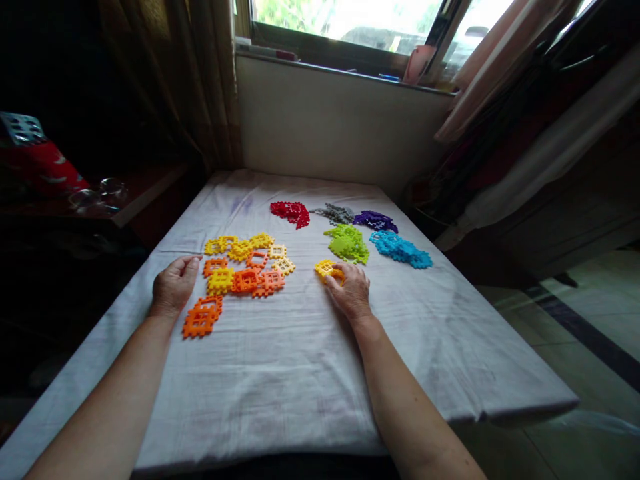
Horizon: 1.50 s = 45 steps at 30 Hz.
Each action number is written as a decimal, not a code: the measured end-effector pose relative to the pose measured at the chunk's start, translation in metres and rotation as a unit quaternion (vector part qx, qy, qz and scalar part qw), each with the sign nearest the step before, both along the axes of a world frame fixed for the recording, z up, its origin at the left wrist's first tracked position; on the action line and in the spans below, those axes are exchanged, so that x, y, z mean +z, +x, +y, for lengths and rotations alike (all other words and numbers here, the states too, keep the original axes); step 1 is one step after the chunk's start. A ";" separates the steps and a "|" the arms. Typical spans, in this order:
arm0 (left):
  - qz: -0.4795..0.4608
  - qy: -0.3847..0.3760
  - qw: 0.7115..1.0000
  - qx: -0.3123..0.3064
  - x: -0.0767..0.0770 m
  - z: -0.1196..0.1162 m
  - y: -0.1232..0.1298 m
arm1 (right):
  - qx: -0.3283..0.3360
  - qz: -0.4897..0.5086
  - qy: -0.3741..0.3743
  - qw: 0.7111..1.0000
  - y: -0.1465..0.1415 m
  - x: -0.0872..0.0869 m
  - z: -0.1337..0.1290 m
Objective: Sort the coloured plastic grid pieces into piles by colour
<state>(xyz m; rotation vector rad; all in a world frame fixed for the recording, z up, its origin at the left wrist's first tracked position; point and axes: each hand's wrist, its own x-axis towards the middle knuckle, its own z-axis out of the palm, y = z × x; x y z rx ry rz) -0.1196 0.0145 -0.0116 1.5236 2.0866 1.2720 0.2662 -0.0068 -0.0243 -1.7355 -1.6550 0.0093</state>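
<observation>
My right hand [352, 293] is curled over yellow interlocking plastic tiles [326, 269] at mid-table, its fingers closed on them; part of them is hidden beneath the hand. To the left, my left hand [175, 287] rests loosely closed by the tablecloth's left side, with no piece visible in it. Just right of it lie mixed square toothed tiles: yellow tiles [241, 251], orange tiles [246, 281], pale yellow tiles [284, 265] and salmon tiles [270, 283]. Nearer to me, a few orange tiles [199, 321] overlap beside my left wrist.
Farther back are heaps of red [291, 212], grey [338, 214], purple [376, 220], lime green [348, 243] and blue tiles [401, 249]. A pale cloth [280, 387] covers the table. Behind it stand a wall and window; a side table [145, 193] with glasses [103, 195] is at left.
</observation>
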 end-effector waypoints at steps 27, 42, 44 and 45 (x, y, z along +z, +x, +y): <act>0.029 -0.010 0.999 -0.012 -0.001 0.000 -0.001 | 0.124 -0.171 -0.146 0.966 -0.094 0.044 0.007; 0.032 -0.007 0.999 -0.005 0.000 -0.001 0.001 | -0.059 -0.089 -0.126 0.986 -0.004 0.034 0.009; 0.033 0.001 0.999 -0.004 -0.002 -0.001 0.000 | -0.050 -0.088 -0.126 0.987 -0.006 0.033 0.009; 0.034 0.004 0.999 -0.005 -0.003 0.000 -0.001 | -0.048 -0.086 -0.126 0.987 -0.006 0.034 0.008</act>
